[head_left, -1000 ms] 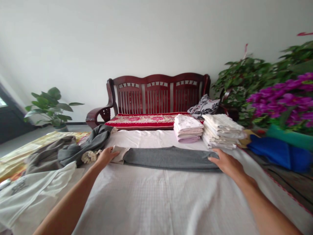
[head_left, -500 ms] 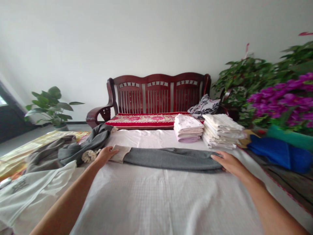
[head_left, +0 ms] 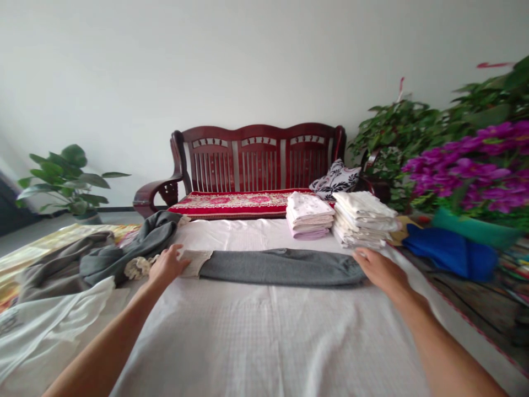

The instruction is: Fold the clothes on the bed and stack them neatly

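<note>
A grey knitted garment (head_left: 273,268), folded into a long narrow strip with a beige ribbed band (head_left: 197,263) at its left end, lies crosswise on the white cloth (head_left: 264,336). My left hand (head_left: 168,266) is beside the ribbed end, thumb and fingers apart, partly covering the band's edge. At the opposite end, my right hand (head_left: 382,271) rests along the fabric's edge with its fingers stretched out. Some of its fingertips are hidden.
Crumpled grey clothing (head_left: 132,248) and a white garment (head_left: 58,325) lie at left. Folded stacks, one pinkish (head_left: 309,216) and one white (head_left: 363,220), stand behind the strip. Beyond are a wooden sofa (head_left: 258,160) and, at right, blue fabric (head_left: 452,253) and purple flowers (head_left: 471,165).
Both hands have loosened from the strip's ends, and the left thumb has lifted off the band. The strip lies slightly flatter. The view has shifted a little to the right.
</note>
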Available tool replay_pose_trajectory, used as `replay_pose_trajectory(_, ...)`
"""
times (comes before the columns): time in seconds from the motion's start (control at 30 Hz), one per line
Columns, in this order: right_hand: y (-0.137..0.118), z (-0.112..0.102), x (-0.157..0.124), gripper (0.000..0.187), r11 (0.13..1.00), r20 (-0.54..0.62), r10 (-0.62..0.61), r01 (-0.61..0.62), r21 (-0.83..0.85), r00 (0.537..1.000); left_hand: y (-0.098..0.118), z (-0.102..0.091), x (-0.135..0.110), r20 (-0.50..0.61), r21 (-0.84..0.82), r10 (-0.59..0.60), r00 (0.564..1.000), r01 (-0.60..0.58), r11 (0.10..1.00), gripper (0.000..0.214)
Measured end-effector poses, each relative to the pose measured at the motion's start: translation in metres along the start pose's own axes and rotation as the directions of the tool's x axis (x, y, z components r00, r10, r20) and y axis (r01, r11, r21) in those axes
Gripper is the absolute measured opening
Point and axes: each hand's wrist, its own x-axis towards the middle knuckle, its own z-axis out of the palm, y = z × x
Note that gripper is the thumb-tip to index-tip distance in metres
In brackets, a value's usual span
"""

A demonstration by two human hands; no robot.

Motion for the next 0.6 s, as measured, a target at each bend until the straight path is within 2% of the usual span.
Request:
replay_pose_trajectory(0.07, -0.017, -0.006, 0.001, 0.035, 0.997, -0.057, -0.067, 0.064, -0.046, 0.996, 0.019, -0.002, -0.01, -0.071, 0.086, 0.165, 0.984, -0.159, 0.984, 0.043)
replay_pose_trajectory(0.1, -0.028, -0.006, 0.002, 0.035, 0.993, -0.065, -0.118, 0.116, -0.03, 0.991, 0.032, -0.002, -0.017, -0.069, 0.071, 0.261, 0.963, -0.256, 0.964, 0.038)
replay_pose_trajectory(0.17, -0.055, -0.001, 0.004, 0.032, 0.966, -0.07, -0.256, 0.257, 0.006, 0.964, 0.063, 0.0, -0.032, 0.008, -0.045, 0.438, 0.899, -0.437, 0.898, 0.031)
replay_pose_trajectory(0.27, -0.1, 0.017, 0.007, 0.03, 0.875, 0.03, -0.483, 0.484, -0.001, 0.875, 0.108, 0.014, -0.052, 0.106, -0.219, 0.647, 0.755, -0.617, 0.756, 0.029)
replay_pose_trajectory(0.33, -0.124, 0.031, 0.011, 0.032, 0.833, 0.085, -0.55, 0.553, -0.009, 0.831, 0.129, 0.028, -0.062, 0.139, -0.262, 0.756, 0.64, -0.712, 0.651, 0.029)
replay_pose_trajectory(0.4, -0.142, 0.044, 0.016, 0.028, 0.843, 0.148, -0.529, 0.537, -0.017, 0.836, 0.139, 0.044, -0.069, 0.169, -0.237, 0.804, 0.569, -0.769, 0.594, 0.034)
replay_pose_trajectory(0.43, -0.148, 0.049, 0.019, 0.024, 0.86, 0.175, -0.498, 0.51, -0.026, 0.849, 0.141, 0.051, -0.072, 0.188, -0.213, 0.812, 0.553, -0.784, 0.583, 0.038)
replay_pose_trajectory(0.5, -0.155, 0.059, 0.027, 0.024, 0.894, 0.201, -0.428, 0.446, -0.051, 0.881, 0.141, 0.061, -0.076, 0.227, -0.167, 0.814, 0.535, -0.802, 0.574, 0.045)
replay_pose_trajectory(0.6, -0.157, 0.07, 0.04, 0.031, 0.919, 0.175, -0.367, 0.385, -0.082, 0.914, 0.137, 0.069, -0.078, 0.276, -0.107, 0.809, 0.519, -0.82, 0.562, 0.049)
